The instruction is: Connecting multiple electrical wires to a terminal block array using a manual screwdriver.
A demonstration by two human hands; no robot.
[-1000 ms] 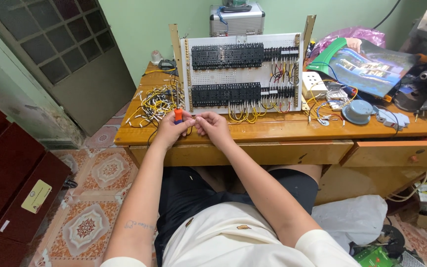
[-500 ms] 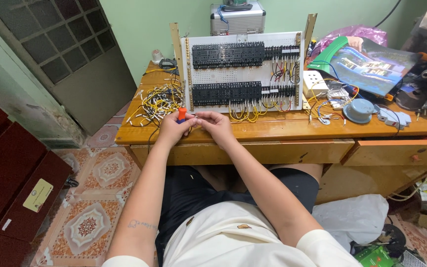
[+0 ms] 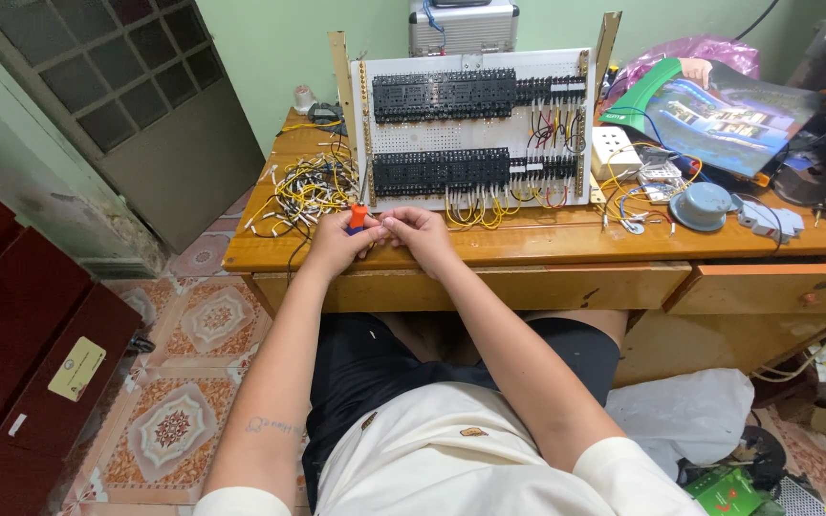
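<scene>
Soft, even daylight fills the scene, bright and without hard shadows. A mild sheen lies on the varnished table (image 3: 547,250) just beyond the fingers (image 3: 386,227), and the white panel (image 3: 475,129) above them is close to overexposed but keeps its detail. The space under the table, below the fingers, falls into deep shade. Focus is sharp at the centre. The wide lens bows straight lines toward the edges, and the door (image 3: 136,105) far left of the fingers leans noticeably.

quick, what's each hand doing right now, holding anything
Left hand: closed on a small tool with an orange and blue handle.
Right hand: fingers pinched together beside the tool; what they grip cannot be told.
</scene>
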